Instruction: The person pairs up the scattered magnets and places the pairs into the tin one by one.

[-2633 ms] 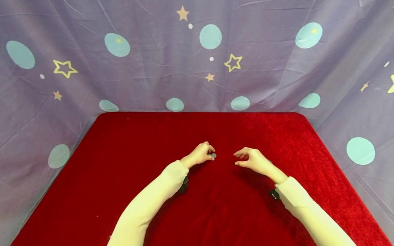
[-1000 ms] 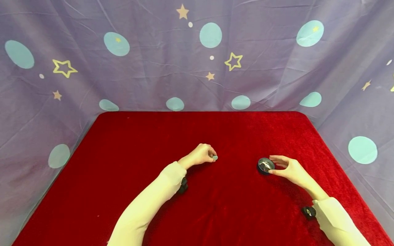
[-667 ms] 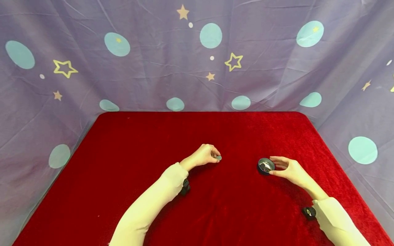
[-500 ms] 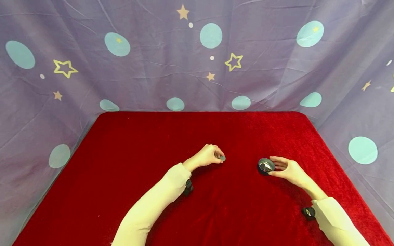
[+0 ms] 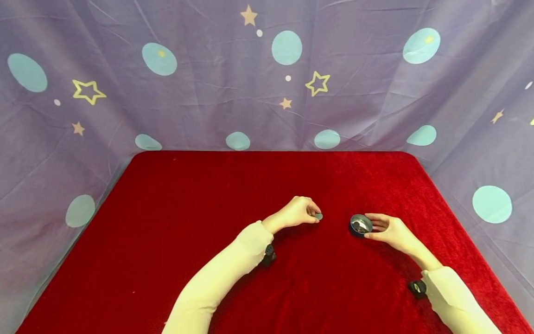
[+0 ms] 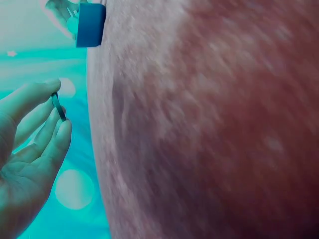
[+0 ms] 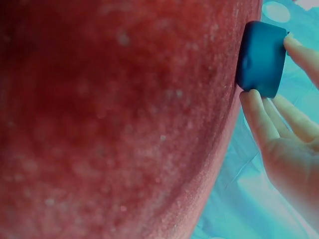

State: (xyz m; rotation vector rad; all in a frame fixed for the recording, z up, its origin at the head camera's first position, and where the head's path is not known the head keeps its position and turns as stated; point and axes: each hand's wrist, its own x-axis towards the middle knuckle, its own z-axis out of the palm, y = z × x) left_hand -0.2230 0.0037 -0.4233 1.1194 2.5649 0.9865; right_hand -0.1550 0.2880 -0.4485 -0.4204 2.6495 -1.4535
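A thin round grey disc, coin-like (image 5: pixel 319 216), is pinched between the thumb and fingertips of my left hand (image 5: pixel 295 212). In the left wrist view the disc (image 6: pixel 58 106) appears edge-on, held above the cloth. To its right stands a small round dark bowl (image 5: pixel 354 233) with a shiny inside. My right hand (image 5: pixel 392 233) grips the bowl from the right, thumb on the near side and fingers on the far side. The right wrist view shows the bowl's smooth outer wall (image 7: pixel 261 59) between thumb and fingers, its base on the cloth. A short gap separates disc and bowl.
Red velvety cloth (image 5: pixel 167 232) covers the table. A purple curtain (image 5: pixel 200 69) with stars and dots hangs behind and at both sides. Each wrist carries a small black camera, the left camera (image 5: pixel 269 255) and the right camera (image 5: pixel 417 289).
My right hand has gone right from mid-table to the bowl, now uncovered, and has stayed there lately. My left hand has moved right with the disc, closer to the bowl.
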